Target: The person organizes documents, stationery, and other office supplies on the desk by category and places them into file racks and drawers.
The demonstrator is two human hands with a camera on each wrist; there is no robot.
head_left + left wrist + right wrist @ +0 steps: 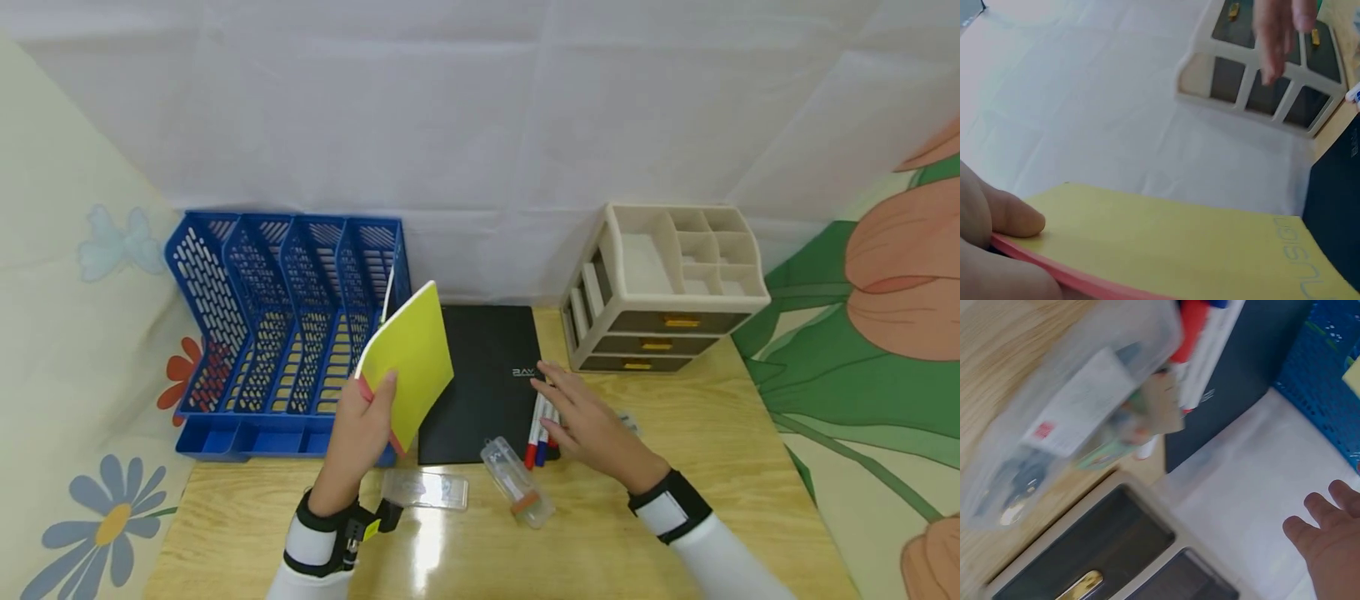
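My left hand (356,433) grips a yellow notebook (416,367) by its pink edge, thumb on the yellow cover. The notebook is tilted up beside the right end of the blue file rack (277,440), above a black folder (480,358) lying on the table. My right hand (600,429) holds nothing, its fingers spread near the folder's right edge. Close under those fingers lie several markers (536,425) with red and blue caps. A clear plastic pouch (1079,406) with small items shows in the right wrist view; the right hand mostly hides it in the head view.
A cream drawer organizer (626,292) with dark drawers stands at the back right. Near the front lie a clear pencil case (510,475) with an orange clasp and a flat clear box (446,492). White cloth (480,150) hangs behind the table.
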